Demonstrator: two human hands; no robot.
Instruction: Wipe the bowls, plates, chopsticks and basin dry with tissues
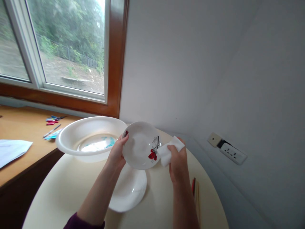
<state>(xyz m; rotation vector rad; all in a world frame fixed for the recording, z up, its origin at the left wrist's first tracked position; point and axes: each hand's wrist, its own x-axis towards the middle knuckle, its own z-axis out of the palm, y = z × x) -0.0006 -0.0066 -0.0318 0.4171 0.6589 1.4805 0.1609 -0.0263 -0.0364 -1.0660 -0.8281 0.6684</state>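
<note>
- Head view: pale wall (171,63) across the centre and right; one window (69,47), brown-framed, two panes showing, at upper left.
- One round cream table (59,190) in the foreground; one wooden desk (14,124) adjoining at left.
- One wide white basin (81,153), standing on the far left part of the table.
- Paper (11,151) on the desk, cut by the picture's edge; number of sheets cannot be told.
- Two pieces of crockery: one flowered plate (137,149), raised above the table, its face turned to the camera, with red motifs at two places on its rim; one white dish (131,194), lying on the table below, partly hidden.
- Two hands: left hand (118,149), closed on the flowered plate's left rim, thumb on the face; right hand (177,162), closed around one white cloth (166,154), which meets the plate's right rim beside the larger motif.
- One socket panel (233,153) and one smaller wall fitting (213,139), side by side at right.
- Thin sticks (197,197), at least three, beside the right forearm.
- One pen (52,130) and one blue packet (52,135), near the basin.
</note>
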